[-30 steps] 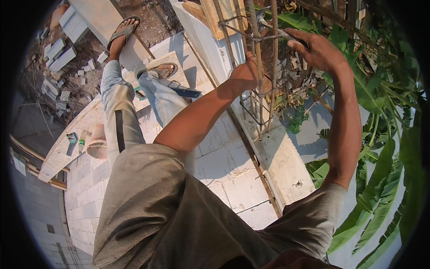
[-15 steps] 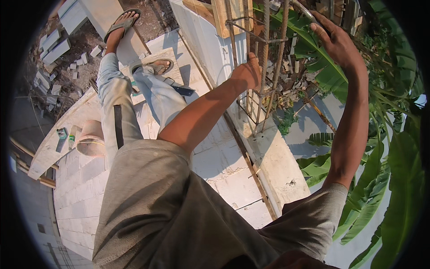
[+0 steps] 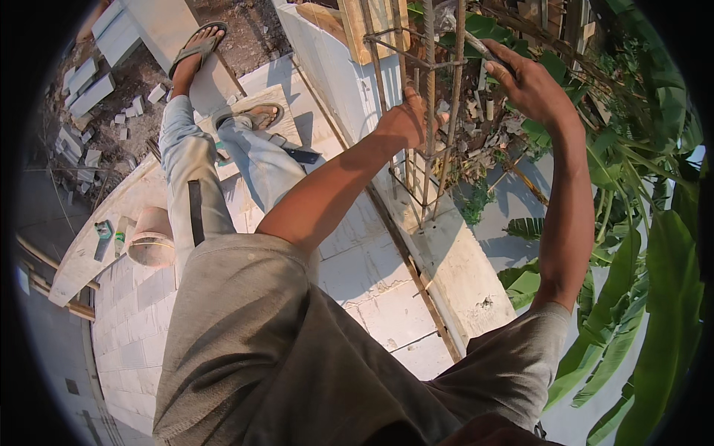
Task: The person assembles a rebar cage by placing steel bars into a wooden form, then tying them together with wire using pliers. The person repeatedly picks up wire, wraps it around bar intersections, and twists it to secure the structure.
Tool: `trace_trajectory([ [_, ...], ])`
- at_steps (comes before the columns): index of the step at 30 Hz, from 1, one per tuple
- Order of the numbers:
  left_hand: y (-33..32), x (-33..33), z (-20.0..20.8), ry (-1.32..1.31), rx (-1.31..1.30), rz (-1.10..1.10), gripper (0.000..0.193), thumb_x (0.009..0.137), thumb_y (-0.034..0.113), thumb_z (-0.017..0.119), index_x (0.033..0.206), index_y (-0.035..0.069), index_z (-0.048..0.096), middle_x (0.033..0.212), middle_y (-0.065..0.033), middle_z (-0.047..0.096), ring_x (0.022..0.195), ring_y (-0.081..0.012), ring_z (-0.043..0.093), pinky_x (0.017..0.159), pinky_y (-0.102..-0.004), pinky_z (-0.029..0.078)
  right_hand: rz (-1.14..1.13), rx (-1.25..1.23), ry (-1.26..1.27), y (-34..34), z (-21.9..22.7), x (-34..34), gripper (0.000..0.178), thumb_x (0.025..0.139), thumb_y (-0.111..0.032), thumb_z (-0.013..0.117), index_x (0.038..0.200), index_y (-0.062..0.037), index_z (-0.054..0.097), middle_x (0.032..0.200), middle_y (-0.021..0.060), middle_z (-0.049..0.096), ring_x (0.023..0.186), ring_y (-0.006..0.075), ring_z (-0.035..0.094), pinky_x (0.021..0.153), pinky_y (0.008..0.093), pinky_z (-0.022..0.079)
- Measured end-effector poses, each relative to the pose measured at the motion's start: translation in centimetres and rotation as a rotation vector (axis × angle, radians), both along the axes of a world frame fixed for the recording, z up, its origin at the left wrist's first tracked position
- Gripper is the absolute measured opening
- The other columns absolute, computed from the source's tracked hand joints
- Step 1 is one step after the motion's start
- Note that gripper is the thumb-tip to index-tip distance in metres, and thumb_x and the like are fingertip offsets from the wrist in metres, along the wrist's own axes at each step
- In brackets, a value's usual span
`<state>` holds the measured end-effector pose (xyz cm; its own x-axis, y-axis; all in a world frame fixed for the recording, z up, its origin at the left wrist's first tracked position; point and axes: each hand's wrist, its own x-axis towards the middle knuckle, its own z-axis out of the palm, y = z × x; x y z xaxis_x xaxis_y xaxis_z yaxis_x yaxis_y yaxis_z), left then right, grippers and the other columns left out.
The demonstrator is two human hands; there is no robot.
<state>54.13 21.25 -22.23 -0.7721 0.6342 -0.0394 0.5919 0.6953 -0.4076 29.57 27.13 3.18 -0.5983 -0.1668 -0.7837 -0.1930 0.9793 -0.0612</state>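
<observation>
My left hand (image 3: 407,123) is closed around the upright steel bars of a rebar cage (image 3: 430,44), its fingers passing between them. Bent tie bars link the rods, and the lower ends stand at a pale concrete ledge (image 3: 465,275). To the right of the cage, my right hand (image 3: 524,82) is wrapped around a slim grey rod-like handle (image 3: 485,50). It slants up and left behind the bars, where its far end cannot be made out clearly.
Pale block wall (image 3: 357,271) runs beneath me. My sandalled feet rest on boards (image 3: 217,82) at upper left. A bucket (image 3: 151,238) stands lower left. Timber formwork (image 3: 353,33) adjoins the cage. Broken blocks (image 3: 93,89) lie left; banana leaves (image 3: 669,290) crowd the right.
My right hand has moved left and slightly down with the rod-like handle, closer to the cage. My left hand keeps its hold on the bars. The whole view has shifted slightly.
</observation>
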Motion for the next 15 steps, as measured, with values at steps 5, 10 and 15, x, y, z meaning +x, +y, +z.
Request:
trace_trajectory([
  [5, -2.7, -3.8, 4.0, -1.558, 1.075, 0.497, 0.034, 0.094, 0.037, 0.043, 0.113, 0.011, 0.054, 0.117, -0.0172, 0.059, 0.113, -0.0329, 0.052, 0.098, -0.0419, 0.041, -0.130, -0.063, -0.036, 0.4, -0.4, -1.0, 0.046, 0.098, -0.041, 0.049, 0.138, -0.0178, 0.049, 0.121, 0.0198, 0.061, 0.110, 0.0376, 0.060, 0.094, 0.0439, 0.047],
  [10, -4.3, -4.8, 5.1, -1.594, 1.219, 0.394, 0.034, 0.092, 0.042, 0.045, 0.107, 0.012, 0.056, 0.101, -0.0160, 0.061, 0.099, -0.0350, 0.056, 0.084, -0.0438, 0.044, 0.007, 0.014, -0.041, 0.6, -0.1, 0.7, 0.048, 0.097, -0.042, 0.051, 0.138, -0.0173, 0.049, 0.116, 0.0195, 0.063, 0.106, 0.0354, 0.062, 0.091, 0.0430, 0.048],
  [15, -3.4, -3.7, 4.1, -1.552, 1.422, 0.540, 0.045, 0.089, 0.047, 0.047, 0.106, 0.007, 0.056, 0.103, -0.0168, 0.064, 0.098, -0.0343, 0.059, 0.082, -0.0424, 0.046, -0.131, -0.070, 0.096, 1.3, -0.2, -0.7, 0.047, 0.096, -0.040, 0.051, 0.138, -0.0178, 0.049, 0.115, 0.0189, 0.064, 0.106, 0.0384, 0.060, 0.094, 0.0433, 0.048],
])
